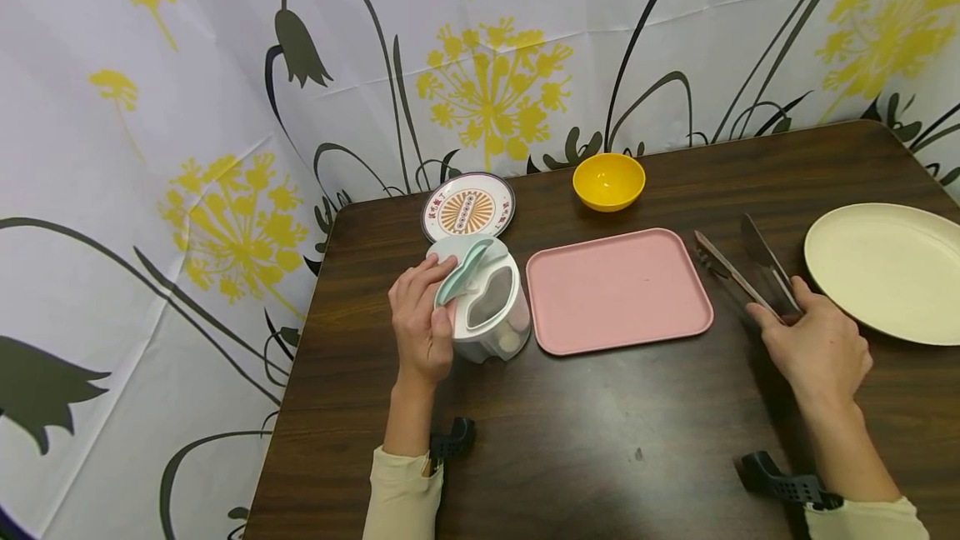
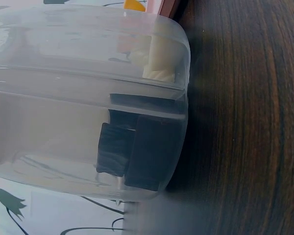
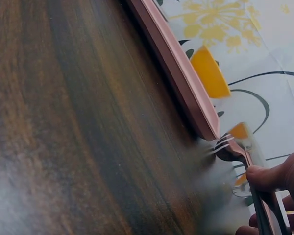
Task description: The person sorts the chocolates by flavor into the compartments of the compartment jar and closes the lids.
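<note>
A clear round container [image 1: 487, 344] with a white lid [image 1: 501, 261] stands at the table's left. Its mint-green flap [image 1: 467, 269] is tilted up, and my left hand [image 1: 420, 319] holds it by the edge with fingers and thumb. Through the wall, dark blocks [image 2: 147, 152] and pale pieces [image 2: 161, 58] show in separate compartments. At the right, my right hand [image 1: 821, 348] grips metal tongs [image 1: 738, 273] near the joined end. One arm ends in fork tines [image 3: 224, 144], the other in a flat shiny blade [image 1: 759, 244]. The tong arms stand apart with nothing between them.
A pink tray [image 1: 618, 294] lies between the hands. Behind it sits a yellow bowl [image 1: 609, 182]. A patterned plate [image 1: 468, 205] is behind the container, and a large cream plate [image 1: 892, 273] lies at right. A flowered cloth [image 1: 360, 132] hangs behind the table.
</note>
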`<action>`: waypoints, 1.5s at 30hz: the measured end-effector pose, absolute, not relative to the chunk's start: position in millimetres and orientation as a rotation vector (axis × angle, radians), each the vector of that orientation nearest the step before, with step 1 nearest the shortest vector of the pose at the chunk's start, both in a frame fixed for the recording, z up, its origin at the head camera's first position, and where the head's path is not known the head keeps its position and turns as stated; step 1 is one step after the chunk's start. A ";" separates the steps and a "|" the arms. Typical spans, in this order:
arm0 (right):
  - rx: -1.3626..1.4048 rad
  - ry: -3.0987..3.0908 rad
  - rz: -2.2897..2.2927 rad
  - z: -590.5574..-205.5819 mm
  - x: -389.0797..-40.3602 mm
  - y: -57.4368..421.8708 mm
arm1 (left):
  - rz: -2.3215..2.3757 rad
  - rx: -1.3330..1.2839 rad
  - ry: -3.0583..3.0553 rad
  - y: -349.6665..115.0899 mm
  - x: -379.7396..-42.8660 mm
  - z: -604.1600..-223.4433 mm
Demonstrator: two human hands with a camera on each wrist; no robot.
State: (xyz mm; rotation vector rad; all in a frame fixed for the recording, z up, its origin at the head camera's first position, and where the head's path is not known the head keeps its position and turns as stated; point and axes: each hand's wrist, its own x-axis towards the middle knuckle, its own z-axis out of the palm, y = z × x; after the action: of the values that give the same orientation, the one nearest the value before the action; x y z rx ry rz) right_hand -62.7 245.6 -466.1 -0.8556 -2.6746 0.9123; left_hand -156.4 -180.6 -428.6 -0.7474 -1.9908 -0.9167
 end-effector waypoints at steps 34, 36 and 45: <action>-0.873 -2.713 0.778 -469.4 -63.9 245.9 | -0.921 -0.742 -1.995 -180.4 -156.3 -428.4; -0.876 -2.720 0.786 -468.9 -63.8 246.0 | -0.922 -0.743 -1.994 -180.5 -156.2 -428.3; -0.865 -2.676 0.861 -463.2 -64.3 245.7 | -0.925 -0.743 -1.997 -180.1 -156.1 -427.8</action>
State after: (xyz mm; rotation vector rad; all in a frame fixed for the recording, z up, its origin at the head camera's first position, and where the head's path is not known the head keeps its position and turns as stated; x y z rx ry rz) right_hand -64.3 245.7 -463.2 -0.8655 -2.6762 0.8610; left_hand -156.1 -180.1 -427.8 -0.7433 -1.9971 -0.9252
